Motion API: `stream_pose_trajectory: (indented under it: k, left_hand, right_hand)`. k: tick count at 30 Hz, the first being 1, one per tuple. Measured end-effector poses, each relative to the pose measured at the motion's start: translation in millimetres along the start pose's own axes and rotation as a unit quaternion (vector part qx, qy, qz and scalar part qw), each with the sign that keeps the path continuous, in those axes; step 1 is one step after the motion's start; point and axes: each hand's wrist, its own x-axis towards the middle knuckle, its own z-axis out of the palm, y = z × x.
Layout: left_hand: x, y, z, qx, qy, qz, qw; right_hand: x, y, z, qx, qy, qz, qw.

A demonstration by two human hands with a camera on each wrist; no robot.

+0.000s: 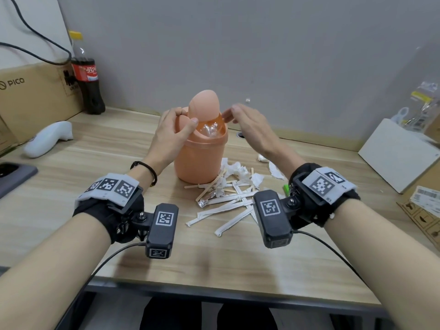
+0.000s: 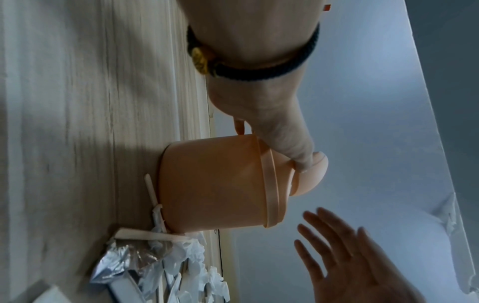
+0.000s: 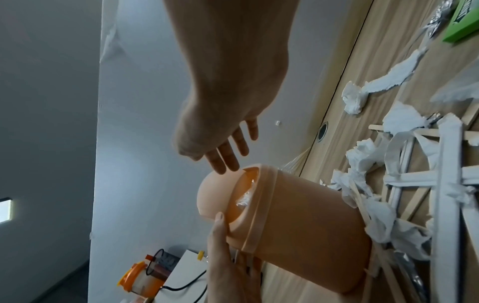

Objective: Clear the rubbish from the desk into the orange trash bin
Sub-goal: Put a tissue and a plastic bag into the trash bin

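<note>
The orange trash bin (image 1: 200,160) stands mid-desk with its swing lid (image 1: 205,104) tipped upright. Crumpled clear plastic (image 1: 212,131) shows in the opening. My left hand (image 1: 183,119) grips the bin's top from the left, thumb pressing the lid's lower edge; the thumb (image 3: 219,227) shows on the lid in the right wrist view. My right hand (image 1: 235,113) hovers open just right of the lid, fingers (image 3: 228,157) straight and holding nothing. A pile of rubbish (image 1: 228,198) lies in front and to the right of the bin (image 2: 215,184): paper wrappers, wooden sticks, torn tissue, a foil scrap (image 2: 116,264).
A cola bottle (image 1: 87,77) and a cardboard box (image 1: 31,96) stand at the back left, with a white controller (image 1: 47,139) and a dark device (image 1: 14,175) nearer. A white box (image 1: 400,153) sits at the right. A cable hole (image 1: 241,134) lies behind the bin.
</note>
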Motion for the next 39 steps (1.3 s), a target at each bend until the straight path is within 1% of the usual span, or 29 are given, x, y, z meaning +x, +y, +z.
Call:
stream_pose_trajectory:
  k: [1, 3, 4, 6, 8, 9, 11, 14, 18, 20, 23, 27, 29, 31, 33, 36, 39]
  left_hand:
    - [0.1, 0.2, 0.1, 0.001, 0.001, 0.000, 1.000]
    - [0.2, 0.2, 0.2, 0.004, 0.001, 0.000, 1.000]
    - [0.3, -0.1, 0.5, 0.007, 0.001, -0.001, 1.000]
    - [0.4, -0.8, 0.9, 0.011, 0.000, -0.004, 1.000]
    - [0.5, -1.4, 0.8, 0.012, 0.002, -0.002, 1.000]
    - [0.6, -1.6, 0.6, 0.012, 0.003, -0.001, 1.000]
    - [1.2, -2.0, -0.2, 0.014, 0.004, -0.001, 1.000]
    - [1.7, -1.2, 0.3, 0.016, 0.005, 0.000, 1.000]
    - [1.7, -0.1, 0.7, 0.017, 0.004, -0.002, 1.000]
    - [1.7, -0.2, -0.1, 0.016, 0.003, 0.002, 1.000]
    - [1.3, -0.2, 0.2, 0.012, 0.003, -0.003, 1.000]
    - [-0.2, 2.2, 2.4, 0.006, 0.003, -0.007, 1.000]
    - [-0.7, 3.0, 2.6, 0.005, 0.006, -0.009, 1.000]
    - [-1.5, 3.7, 3.3, 0.007, 0.009, -0.011, 1.000]
    - [-1.8, 4.4, 5.9, 0.004, 0.013, -0.010, 1.000]
    - [-1.5, 4.8, 10.2, 0.001, 0.022, -0.010, 1.000]
    - [-0.6, 4.1, 12.3, 0.002, 0.027, -0.009, 1.000]
  right_hand:
    - [0.5, 1.7, -1.7, 0.004, 0.020, -0.006, 1.000]
    - [0.7, 3.4, -3.9, 0.011, 0.024, -0.017, 0.999]
    - [0.6, 2.8, -3.7, 0.010, 0.011, -0.019, 1.000]
    - [1.1, 0.6, 0.3, -0.025, -0.042, -0.011, 0.999]
    - [2.3, -5.3, 5.6, -0.107, -0.103, -0.013, 0.989]
    - [4.1, -8.9, 7.8, -0.146, -0.123, -0.015, 0.981]
    - [9.1, -15.9, 11.2, -0.186, -0.149, -0.003, 0.971]
    - [16.6, -19.0, 15.7, -0.203, -0.179, 0.034, 0.962]
    - [22.8, -25.1, 14.4, -0.215, -0.217, 0.050, 0.951]
    - [25.6, -26.5, 8.6, -0.177, -0.211, 0.053, 0.960]
    - [25.9, -24.8, -4.8, -0.089, -0.165, 0.040, 0.981]
    - [19.4, -17.9, -23.6, -0.037, -0.152, 0.040, 0.987]
    - [12.4, -8.5, -33.3, -0.015, -0.128, 0.051, 0.990]
    - [3.5, 7.7, -41.8, -0.026, -0.101, 0.084, 0.991]
    - [-7.9, 28.9, -47.2, -0.066, -0.096, 0.133, 0.984]
    - [-24.2, 64.1, -49.6, -0.155, -0.126, 0.186, 0.962]
    - [-36.6, 87.6, -50.4, -0.201, -0.170, 0.223, 0.939]
